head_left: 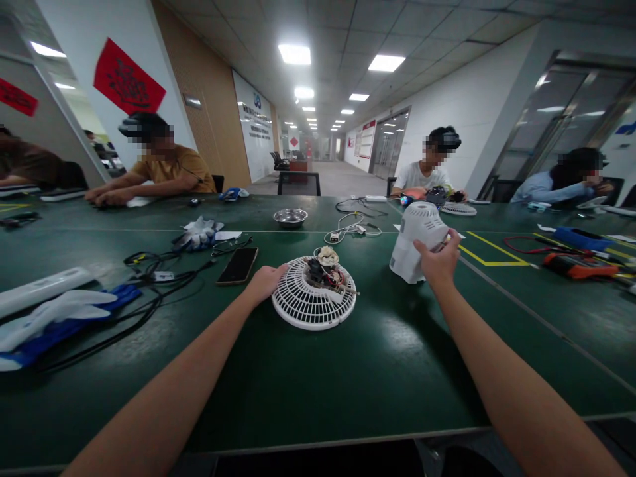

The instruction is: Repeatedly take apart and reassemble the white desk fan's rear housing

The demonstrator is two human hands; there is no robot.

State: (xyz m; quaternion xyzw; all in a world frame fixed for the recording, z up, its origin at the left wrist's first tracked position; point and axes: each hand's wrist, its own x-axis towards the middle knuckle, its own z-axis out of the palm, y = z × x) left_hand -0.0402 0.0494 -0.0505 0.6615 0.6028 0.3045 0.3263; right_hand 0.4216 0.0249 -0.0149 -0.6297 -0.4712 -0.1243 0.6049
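Observation:
A round white fan grille [293, 311] lies on the green table before me. On its middle sits an exposed motor assembly [325, 270] with wires and dark parts. My left hand [265, 283] is closed on the grille's left rim, its fingertips partly hidden. To the right, my right hand [441, 260] grips a white plastic fan housing [415, 242] with vent slots at its top. The thumb lies on the near face, and the housing is slightly tilted, close to the tabletop. Whether its bottom touches the table I cannot tell.
A phone [237, 266] lies left of the grille. Black cables [159, 301] and blue-and-white gloves [64, 318] are farther left. Beyond the grille are a metal bowl [291, 218] and a white cable [355, 230]. An orange multimeter [579, 265] lies right. Several people sit across the table.

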